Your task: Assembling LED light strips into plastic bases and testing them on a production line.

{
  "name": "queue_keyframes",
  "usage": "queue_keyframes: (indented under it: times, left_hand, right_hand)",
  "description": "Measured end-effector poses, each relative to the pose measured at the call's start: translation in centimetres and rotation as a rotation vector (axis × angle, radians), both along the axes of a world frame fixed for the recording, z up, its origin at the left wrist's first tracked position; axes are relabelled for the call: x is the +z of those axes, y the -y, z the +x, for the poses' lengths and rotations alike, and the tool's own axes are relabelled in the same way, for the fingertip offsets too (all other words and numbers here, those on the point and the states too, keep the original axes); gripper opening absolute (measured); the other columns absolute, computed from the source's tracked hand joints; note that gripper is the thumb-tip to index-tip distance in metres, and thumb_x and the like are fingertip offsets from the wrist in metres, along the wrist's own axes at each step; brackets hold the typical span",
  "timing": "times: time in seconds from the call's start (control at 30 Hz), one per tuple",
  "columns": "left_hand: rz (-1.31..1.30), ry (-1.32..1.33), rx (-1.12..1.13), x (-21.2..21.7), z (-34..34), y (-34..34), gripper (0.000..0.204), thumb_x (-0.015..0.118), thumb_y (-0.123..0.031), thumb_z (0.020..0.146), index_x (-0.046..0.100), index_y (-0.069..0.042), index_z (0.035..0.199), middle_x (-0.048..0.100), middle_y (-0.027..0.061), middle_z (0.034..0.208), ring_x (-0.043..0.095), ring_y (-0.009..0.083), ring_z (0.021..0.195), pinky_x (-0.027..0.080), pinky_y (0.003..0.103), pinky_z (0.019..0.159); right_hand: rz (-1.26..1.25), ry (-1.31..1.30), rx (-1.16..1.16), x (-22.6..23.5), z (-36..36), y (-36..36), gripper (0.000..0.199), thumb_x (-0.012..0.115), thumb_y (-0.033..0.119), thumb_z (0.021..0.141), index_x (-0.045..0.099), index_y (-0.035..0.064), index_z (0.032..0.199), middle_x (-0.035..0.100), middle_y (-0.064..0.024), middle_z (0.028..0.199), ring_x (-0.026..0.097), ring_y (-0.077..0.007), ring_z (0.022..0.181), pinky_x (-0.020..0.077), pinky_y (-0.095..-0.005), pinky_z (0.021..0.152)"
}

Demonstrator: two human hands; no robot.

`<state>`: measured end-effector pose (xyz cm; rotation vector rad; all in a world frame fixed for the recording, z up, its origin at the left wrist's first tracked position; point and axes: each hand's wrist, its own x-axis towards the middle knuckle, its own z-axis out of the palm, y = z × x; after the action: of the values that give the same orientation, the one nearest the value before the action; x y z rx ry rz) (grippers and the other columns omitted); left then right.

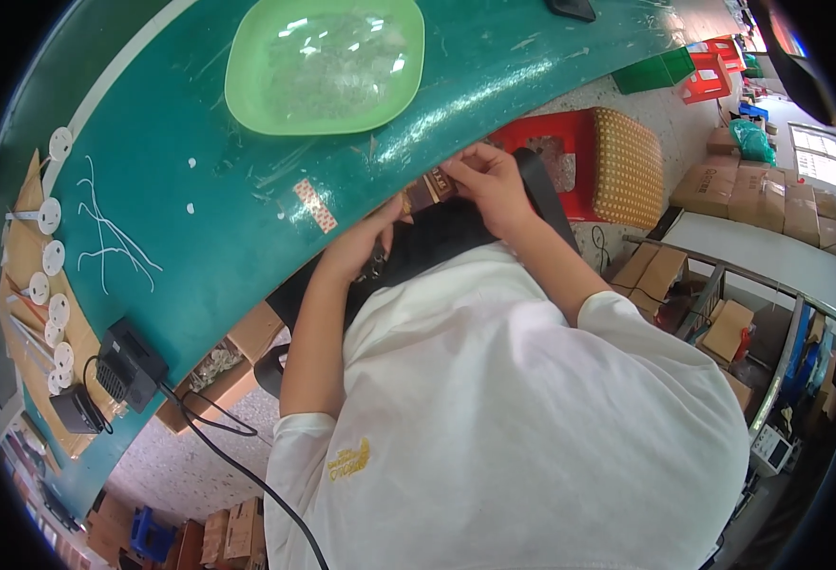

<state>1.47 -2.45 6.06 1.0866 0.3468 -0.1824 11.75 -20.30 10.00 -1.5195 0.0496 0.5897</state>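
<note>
At the table's near edge, above my lap, a small flat dark-brown printed packet (pixel 428 192) is held between my hands. My right hand (pixel 496 188) is closed, with thumb and fingers pinching the packet's right end. My left hand (pixel 368 239) is closed at its left end, with the fingertips against it. Below the left palm shows a small dark, shiny object (pixel 375 263), partly hidden; I cannot tell its kind. Just left of the packet, a strip of red-and-white checked tape (pixel 316 205) sticks to the green table (pixel 247 228).
A light-green basin (pixel 247 104) with clear small pieces stands beyond my hands. White wires (pixel 114 237), white discs on cardboard (pixel 49 217) and a black device (pixel 133 364) with a cable lie at left. At right are a red stool with a patterned cushion (pixel 629 166) and cartons (pixel 755 195).
</note>
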Motion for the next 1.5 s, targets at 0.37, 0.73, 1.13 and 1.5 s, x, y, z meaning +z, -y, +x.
queue_keyframes:
  times: [0.37,0.73,1.13,1.5]
  left_hand:
    - [-0.253,-0.124,0.158,1.6,1.6,2.5,0.022,0.056,-0.021,0.098,0.060,0.000,0.092,0.058,0.0092,0.061,0.049,0.0158,0.041,0.038,0.029,0.037]
    - [0.045,0.001,-0.038,3.4,1.7,1.5,0.022,0.064,-0.019,0.093,0.062,0.001,0.101,0.062,0.0081,0.076,0.053,0.0102,0.051,0.042,0.024,0.045]
    - [0.715,0.242,-0.436,2.3,1.7,0.6,0.029,0.070,-0.018,0.088,0.065,0.000,0.110,0.070,0.0119,0.092,0.066,0.0205,0.089,0.051,0.032,0.080]
    - [1.035,0.112,-0.012,-12.4,-0.5,-3.7,0.043,0.064,-0.039,0.092,0.065,0.000,0.110,0.060,0.0124,0.065,0.058,0.0238,0.060,0.047,0.041,0.062]
  right_hand:
    - [-0.126,0.125,-0.157,0.1,0.3,-1.6,0.014,0.059,0.015,0.096,0.059,0.0026,0.101,0.069,-0.0076,0.089,0.065,-0.0099,0.077,0.0475,-0.0237,0.063]
    - [0.241,-0.292,-0.087,0.1,0.5,-2.4,0.045,0.049,0.044,0.099,0.054,0.0066,0.124,0.064,-0.0106,0.114,0.064,-0.0223,0.102,0.0525,-0.0361,0.088]
    - [0.186,-0.246,1.025,2.9,2.9,0.6,0.081,0.073,0.011,0.080,0.032,0.0036,0.150,0.053,-0.0120,0.135,0.054,-0.0188,0.121,0.0460,-0.0303,0.098]
    - [-0.386,0.062,0.009,-11.7,-4.5,15.8,0.066,0.066,0.026,0.086,0.044,0.0052,0.145,0.063,-0.0085,0.110,0.059,-0.0160,0.099,0.0471,-0.0277,0.086]
